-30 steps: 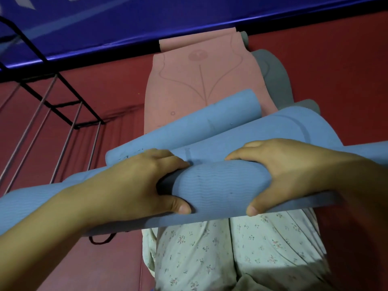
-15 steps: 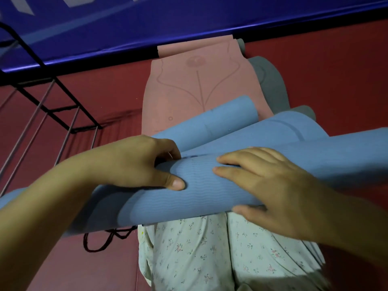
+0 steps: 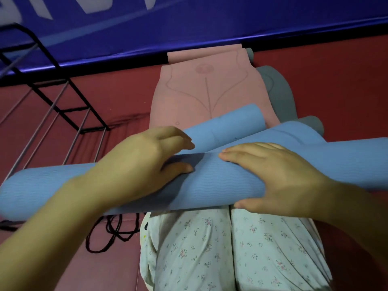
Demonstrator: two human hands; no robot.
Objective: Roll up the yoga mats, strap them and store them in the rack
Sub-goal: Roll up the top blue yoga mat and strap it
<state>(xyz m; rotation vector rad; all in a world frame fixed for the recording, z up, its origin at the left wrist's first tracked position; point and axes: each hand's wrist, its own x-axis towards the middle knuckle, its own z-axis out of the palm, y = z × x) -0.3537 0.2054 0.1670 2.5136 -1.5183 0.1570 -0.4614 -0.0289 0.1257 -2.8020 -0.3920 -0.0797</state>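
Red floor (image 3: 336,85): both hands (image 3: 142,164) (image 3: 277,175) press blue mat (image 3: 210,185) roll.

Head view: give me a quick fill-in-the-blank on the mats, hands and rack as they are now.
1. Both hands rest on the rolled ____ mat.
2. The flat mat beyond the roll is ____.
3. The black rack stands on the person's ____ side.
4. The black strap lies on the ____ floor, below the left hand; the right hand is nowhere near it.

Missing words: blue; pink; left; red
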